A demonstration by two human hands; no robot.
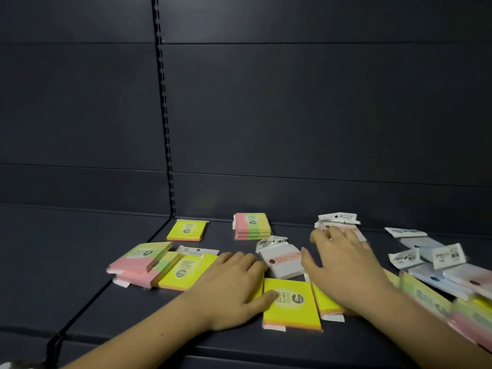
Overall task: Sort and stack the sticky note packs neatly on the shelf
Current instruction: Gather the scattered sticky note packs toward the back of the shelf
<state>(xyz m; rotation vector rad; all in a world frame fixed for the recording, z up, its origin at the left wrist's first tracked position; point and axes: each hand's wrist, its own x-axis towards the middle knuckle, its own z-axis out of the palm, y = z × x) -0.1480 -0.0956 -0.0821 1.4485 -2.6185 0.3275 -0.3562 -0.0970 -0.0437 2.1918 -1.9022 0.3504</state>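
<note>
Sorting is partly done on the dark metal shelf (239,342): a yellow wrapped sticky note pack (188,230) and a pink-and-green stack (251,226) sit near the back edge, while loose packs crowd the right side. The left hand (234,286) lies open, thumb touching a yellow front-edge pack (291,304). The right hand (346,270), fingers spread, grips nothing. Recommended: pinch one pack by its edges, match colours, square corners.
</note>
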